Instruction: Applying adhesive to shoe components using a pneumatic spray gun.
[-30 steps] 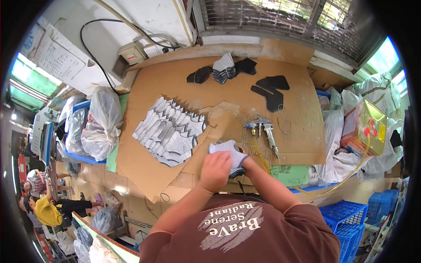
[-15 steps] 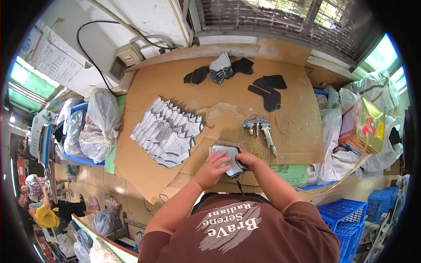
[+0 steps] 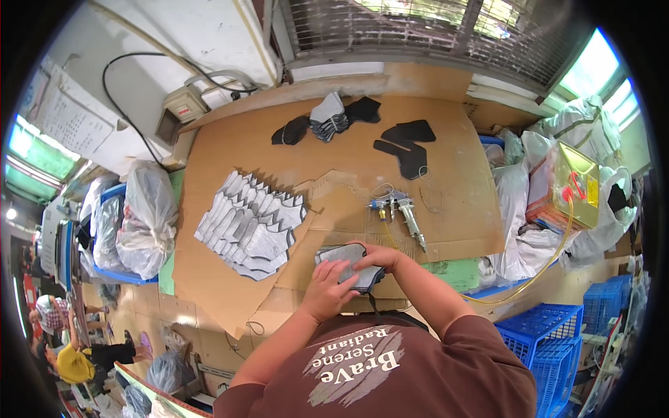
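Observation:
A small stack of grey cut fabric pieces [image 3: 339,253] with dark undersides is at the table's near edge, close to my body. My left hand [image 3: 325,285] is closed at its left and near side, fingers bent over the grey top. My right hand [image 3: 380,258] grips its right side, thumb reaching over the top piece. A dark strap-like piece hangs below the stack. To the left lie overlapping rows of grey cut pieces [image 3: 252,224] with dark edges. A metal spray gun [image 3: 405,212] lies right of centre, beyond my right hand.
Cardboard [image 3: 460,202] covers the table. A tied grey bundle [image 3: 327,117] and black cut pieces [image 3: 411,143] lie toward the back. A metal can [image 3: 575,184] with a yellow hose stands right, among white bags. Blue crates [image 3: 540,331] are lower right; bagged goods [image 3: 146,212] stand left.
My left hand has gone from lying flat across the stack to bent fingers at its near left side. My right thumb has moved onto the top. The whole view has shifted slightly.

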